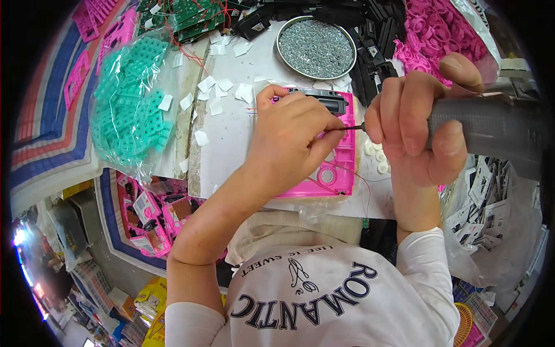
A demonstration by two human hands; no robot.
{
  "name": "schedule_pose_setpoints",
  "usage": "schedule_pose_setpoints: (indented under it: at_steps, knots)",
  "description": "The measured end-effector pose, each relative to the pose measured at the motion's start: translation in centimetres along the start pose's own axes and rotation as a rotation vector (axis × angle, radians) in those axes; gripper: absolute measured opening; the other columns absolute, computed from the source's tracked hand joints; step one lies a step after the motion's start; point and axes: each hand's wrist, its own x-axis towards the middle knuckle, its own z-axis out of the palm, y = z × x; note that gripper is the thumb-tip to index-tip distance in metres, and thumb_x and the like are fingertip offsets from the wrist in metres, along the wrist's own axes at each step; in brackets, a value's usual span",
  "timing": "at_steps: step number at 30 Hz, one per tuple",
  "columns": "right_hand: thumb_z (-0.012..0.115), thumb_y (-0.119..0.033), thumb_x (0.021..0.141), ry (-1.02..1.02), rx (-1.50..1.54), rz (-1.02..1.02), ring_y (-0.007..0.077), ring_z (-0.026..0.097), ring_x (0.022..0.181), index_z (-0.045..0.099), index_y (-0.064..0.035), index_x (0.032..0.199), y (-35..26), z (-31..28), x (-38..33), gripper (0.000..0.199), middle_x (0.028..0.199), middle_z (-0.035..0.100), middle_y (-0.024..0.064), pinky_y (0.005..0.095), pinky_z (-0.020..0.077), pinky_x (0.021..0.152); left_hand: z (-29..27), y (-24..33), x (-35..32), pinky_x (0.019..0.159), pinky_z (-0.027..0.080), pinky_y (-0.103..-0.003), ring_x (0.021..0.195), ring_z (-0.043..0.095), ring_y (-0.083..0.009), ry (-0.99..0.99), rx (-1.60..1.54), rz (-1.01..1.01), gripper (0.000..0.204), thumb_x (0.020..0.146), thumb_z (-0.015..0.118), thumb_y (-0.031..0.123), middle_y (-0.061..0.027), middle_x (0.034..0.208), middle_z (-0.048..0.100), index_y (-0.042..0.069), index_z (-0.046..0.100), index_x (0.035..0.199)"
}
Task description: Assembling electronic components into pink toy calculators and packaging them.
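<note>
A pink plastic casing [345,159] lies on the work table in front of me, with a black part [330,103] set along its far side. My right hand [413,121] is wrapped round a dark grey electric screwdriver [494,124], held nearly level with its thin bit pointing left. Over the casing, my left hand [292,133] is closed, thumb and forefinger pinched at the bit's tip. Whatever sits between those fingertips is too small to make out. Thin red wires [347,169] trail across the casing's near part.
Beyond the casing stands a round dish [278,53] of small screws. Black parts [364,75] and pink rings [433,37] are heaped at the far right. A clear bag of teal pieces [130,104] lies left, near scattered white squares [217,87] and green circuit boards [191,17].
</note>
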Motion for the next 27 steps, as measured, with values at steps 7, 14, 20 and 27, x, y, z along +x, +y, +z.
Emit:
schedule_pose_setpoints:
  at_steps: [7, 14, 20, 27]
  knots:
    - [0.054, -0.021, 0.104, 0.149, -0.082, -0.045, 0.0135, 0.043, 0.060, 0.039, -0.0098, 0.149, 1.1, -0.8, 0.3, 0.049, 0.069, 0.046, 0.0007, 0.0331, 0.0426, 0.055, 0.1, 0.3, 0.8, 0.110, 0.021, -0.054, 0.105, 0.062, -0.0179, 0.029, 0.359, -0.046, 0.026, 0.077, 0.083, 0.022, 0.0047, 0.103, 0.072, 0.017, 0.075, 0.101]
    - [0.053, -0.007, 0.100, 0.290, -0.119, -0.018, 0.0143, 0.043, 0.056, 0.046, -0.0029, 0.130, 5.0, -2.6, 0.5, 0.031, 0.066, 0.045, 0.0039, 0.0350, 0.0419, 0.053, 0.9, -1.2, 0.1, 0.115, 0.016, -0.058, 0.111, 0.063, -0.0178, -0.003, 0.384, -0.055, 0.024, 0.082, 0.080, 0.021, 0.0049, 0.112, 0.074, 0.016, 0.076, 0.106]
    - [0.066, 0.000, 0.092, 0.325, -0.457, 0.057, 0.0111, 0.055, 0.057, 0.058, 0.0009, 0.109, 6.1, -2.1, -0.5, 0.019, 0.071, 0.058, 0.0047, 0.0281, 0.0463, 0.052, 0.8, -1.1, 0.4, 0.115, 0.016, -0.058, 0.110, 0.062, -0.0177, -0.019, 0.385, -0.068, 0.024, 0.081, 0.080, 0.019, 0.0048, 0.112, 0.073, 0.015, 0.076, 0.105]
    - [0.049, -0.013, 0.101, 0.376, -0.242, 0.033, 0.0122, 0.040, 0.056, 0.043, 0.0002, 0.143, 4.1, -2.8, 0.6, 0.044, 0.066, 0.043, 0.0021, 0.0333, 0.0397, 0.053, 0.9, -1.2, 0.1, 0.116, 0.017, -0.058, 0.111, 0.062, -0.0183, -0.013, 0.332, -0.070, 0.022, 0.081, 0.080, 0.019, 0.0028, 0.108, 0.073, 0.014, 0.075, 0.102]
